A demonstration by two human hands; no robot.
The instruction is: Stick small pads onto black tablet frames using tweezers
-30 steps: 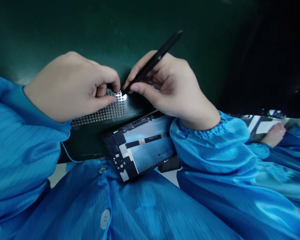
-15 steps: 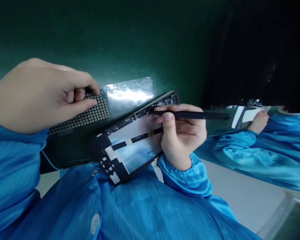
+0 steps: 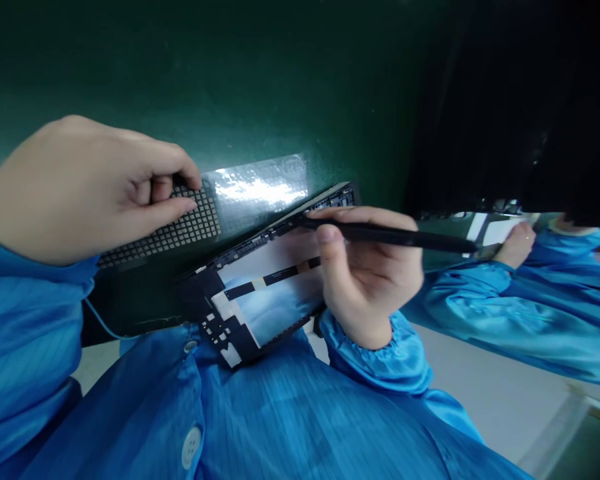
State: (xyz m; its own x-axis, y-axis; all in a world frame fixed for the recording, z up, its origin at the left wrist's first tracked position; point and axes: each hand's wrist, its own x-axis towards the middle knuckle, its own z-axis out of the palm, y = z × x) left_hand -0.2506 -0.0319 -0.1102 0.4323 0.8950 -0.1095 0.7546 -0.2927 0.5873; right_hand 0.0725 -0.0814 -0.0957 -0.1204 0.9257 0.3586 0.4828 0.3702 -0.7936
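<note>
Squares (image 3: 206,223) are left on the part-bare sheet (image 3: 260,183) under narrowly parted left fingers (image 3: 173,212); a tool (image 3: 405,237) is held at the device (image 3: 275,307) by right fingers (image 3: 334,257).

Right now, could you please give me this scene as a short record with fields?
Left hand: thumb and forefinger at a sheet of small grey squares; grip unclear
Right hand: holds a slim black pen-shaped tool
Tool tip: at the upper edge of a flat black rectangular device; contact unclear
Device: innards exposed, lying askew in front of the person's blue gown
Beside the sheet: glossy clear film
Surface: dark green tabletop
Picture's right: a co-worker's hand
</note>
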